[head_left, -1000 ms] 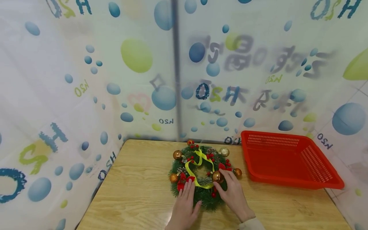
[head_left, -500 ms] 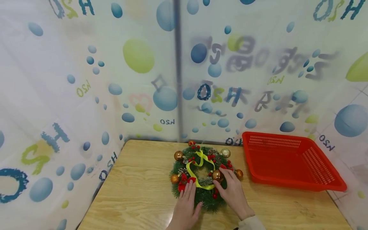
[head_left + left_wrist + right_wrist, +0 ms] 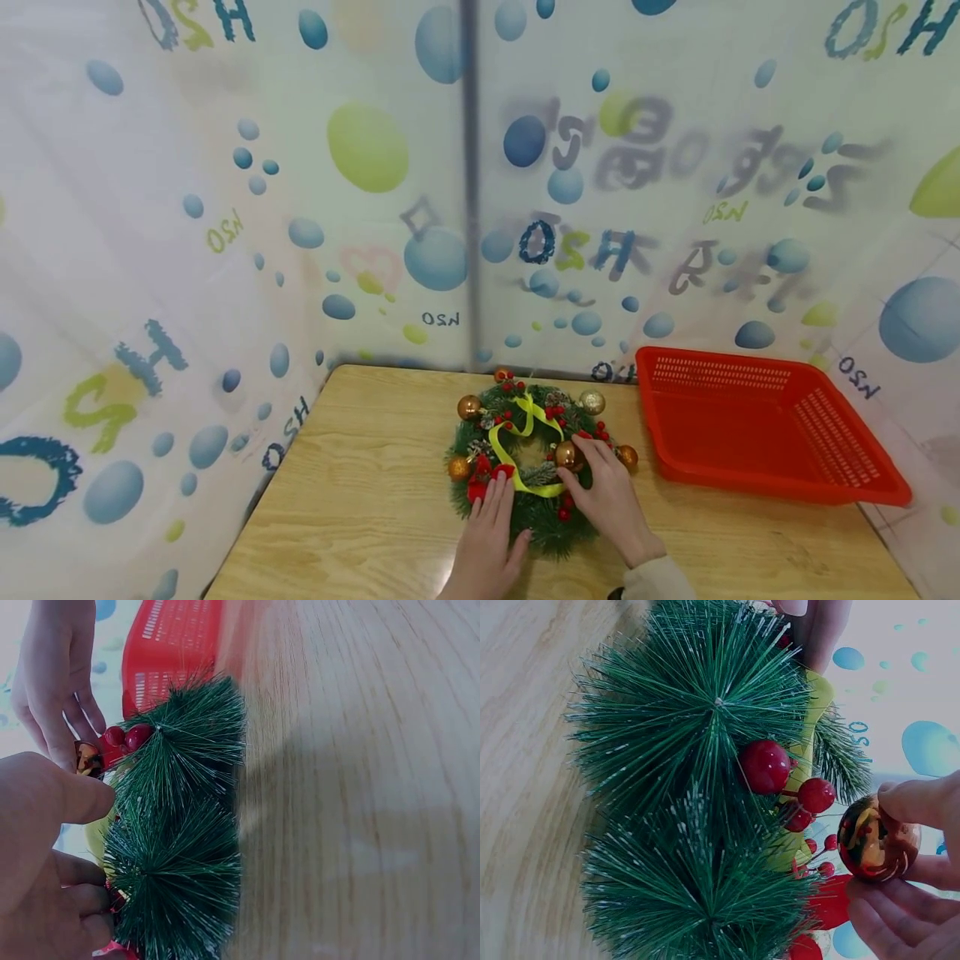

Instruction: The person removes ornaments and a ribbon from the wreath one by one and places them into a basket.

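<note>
A green Christmas wreath (image 3: 555,525) lies on the wooden table, trimmed with baubles, red berries and red bows. A yellow ribbon (image 3: 540,490) loops over its centre. My right hand (image 3: 611,500) pinches a shiny copper-gold bauble (image 3: 877,838) between thumb and fingers at the wreath's inner right. With fingers straight and together, my left hand (image 3: 487,533) rests on the lower left of the wreath, fingertips at a red bow (image 3: 480,483). In the left wrist view, its thumb lies beside the pine needles, and red berries (image 3: 129,737) stick out near the right hand.
A red plastic basket (image 3: 780,483) with perforated sides stands at the right of the table (image 3: 337,483). Behind the table hangs a printed curtain (image 3: 375,250) with blue and green dots, close to the back edge.
The whole head view has shifted slightly to the right and down. Both hands keep their places on the wreath, and the right still pinches the bauble.
</note>
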A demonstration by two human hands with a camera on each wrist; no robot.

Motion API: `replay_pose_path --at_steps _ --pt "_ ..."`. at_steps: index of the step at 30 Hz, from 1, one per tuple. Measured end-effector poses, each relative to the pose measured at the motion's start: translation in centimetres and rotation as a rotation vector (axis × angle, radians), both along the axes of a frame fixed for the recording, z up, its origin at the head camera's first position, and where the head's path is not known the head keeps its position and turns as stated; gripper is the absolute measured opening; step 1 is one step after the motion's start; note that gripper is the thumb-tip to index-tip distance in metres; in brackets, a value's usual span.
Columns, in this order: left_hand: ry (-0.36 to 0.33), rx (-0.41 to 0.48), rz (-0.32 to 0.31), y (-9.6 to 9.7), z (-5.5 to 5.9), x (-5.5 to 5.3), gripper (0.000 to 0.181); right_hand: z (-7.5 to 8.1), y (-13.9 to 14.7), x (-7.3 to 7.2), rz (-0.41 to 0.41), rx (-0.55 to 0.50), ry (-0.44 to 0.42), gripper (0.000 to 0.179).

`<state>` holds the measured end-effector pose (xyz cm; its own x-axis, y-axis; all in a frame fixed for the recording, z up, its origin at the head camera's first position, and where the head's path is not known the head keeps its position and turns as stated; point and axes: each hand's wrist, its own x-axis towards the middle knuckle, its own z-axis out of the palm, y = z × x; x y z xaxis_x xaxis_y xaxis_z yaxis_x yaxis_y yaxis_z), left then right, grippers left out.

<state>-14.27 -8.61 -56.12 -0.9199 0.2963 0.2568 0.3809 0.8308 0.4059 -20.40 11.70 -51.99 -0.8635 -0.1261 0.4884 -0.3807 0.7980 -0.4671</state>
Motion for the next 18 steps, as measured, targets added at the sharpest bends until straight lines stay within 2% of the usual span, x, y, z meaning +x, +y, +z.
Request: replay_pose_path --at_steps 5,15,18 --pt "-0.001 0.012 -0.001 0.0 0.2 0.1 0.068 0.3 -0.1 -0.2 0.007 0.008 0.005 0.055" --pt "0.055 0.011 -0.004 -0.1 0.0 0.2 0.067 0.5 -0.3 -1.0 -0.005 0.021 0.035 0.050" --pt "0.044 0.013 -0.011 -0.2 0.1 0.2 0.068 0.4 -0.4 -1.2 -0.003 0.027 0.020 0.050"
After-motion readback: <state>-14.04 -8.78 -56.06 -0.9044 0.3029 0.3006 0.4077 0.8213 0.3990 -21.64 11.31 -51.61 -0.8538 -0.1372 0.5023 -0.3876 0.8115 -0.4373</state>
